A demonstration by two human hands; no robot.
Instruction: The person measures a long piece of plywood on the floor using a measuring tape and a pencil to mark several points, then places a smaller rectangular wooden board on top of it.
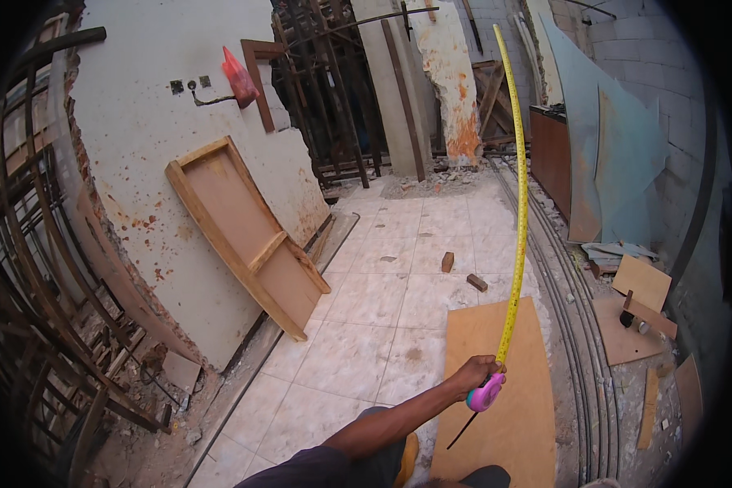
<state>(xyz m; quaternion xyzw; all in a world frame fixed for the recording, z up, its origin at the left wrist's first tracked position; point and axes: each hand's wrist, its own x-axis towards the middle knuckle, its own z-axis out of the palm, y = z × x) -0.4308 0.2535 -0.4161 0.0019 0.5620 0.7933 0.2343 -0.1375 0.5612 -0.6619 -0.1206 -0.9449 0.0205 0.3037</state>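
Note:
My left hand is closed around a pink and teal tape measure, its forearm reaching in from the lower edge. A long yellow blade runs out of the case, rising away from me in a slight bow toward the far end of the room. From the case hangs a thin black strap. Beneath the hand lies a plywood sheet on the tiled floor. My right hand is out of the picture.
A wood-framed panel leans on the left wall. Two small brown blocks, one a brick-like piece, sit on the tiles. Long rods run along the right, beside wood scraps. Rusty metal bars crowd the far left.

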